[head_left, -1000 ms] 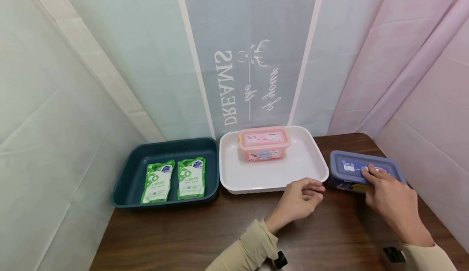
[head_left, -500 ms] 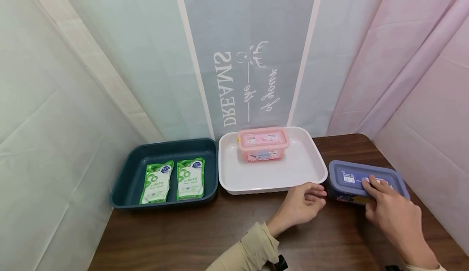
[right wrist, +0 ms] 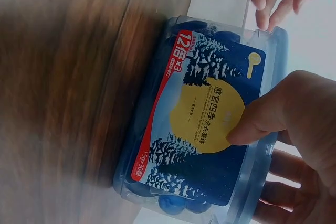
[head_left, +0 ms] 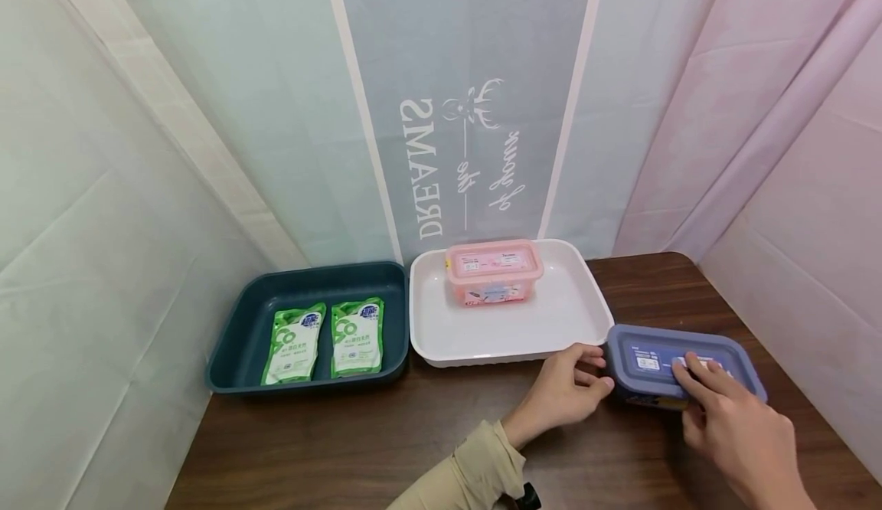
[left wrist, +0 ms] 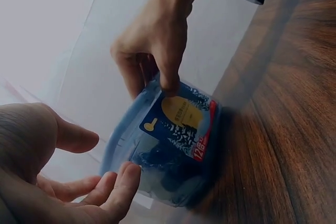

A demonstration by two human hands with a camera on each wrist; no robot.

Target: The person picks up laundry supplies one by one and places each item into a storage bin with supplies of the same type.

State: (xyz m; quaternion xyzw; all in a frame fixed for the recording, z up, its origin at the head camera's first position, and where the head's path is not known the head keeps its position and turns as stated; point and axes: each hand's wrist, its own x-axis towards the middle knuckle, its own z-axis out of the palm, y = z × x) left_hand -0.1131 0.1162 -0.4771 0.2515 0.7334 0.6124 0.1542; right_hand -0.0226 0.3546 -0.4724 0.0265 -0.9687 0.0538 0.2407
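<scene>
A blue lidded tub of laundry capsules (head_left: 682,364) rests on the table at the right, close to the white tray's corner. My right hand (head_left: 740,426) grips it, thumb on its front label and fingers over the lid; the right wrist view shows the thumb against the tub (right wrist: 210,114). My left hand (head_left: 565,387) has loosely bent fingers near the tub's left end. In the left wrist view that hand's fingertips (left wrist: 126,174) come close to the tub (left wrist: 178,145); whether they touch it I cannot tell.
A white tray (head_left: 441,341) in the middle holds a pink lidded tub (head_left: 494,271). Left of it, a dark green tray (head_left: 237,357) holds two green-and-white pouches (head_left: 295,344). Fabric walls (head_left: 482,50) stand behind and on both sides of the wooden table (head_left: 441,441).
The blue tub has slid toward the table's front and slightly left with my right hand on it. My left hand has shifted very little, and the tub's left end is now beside it.
</scene>
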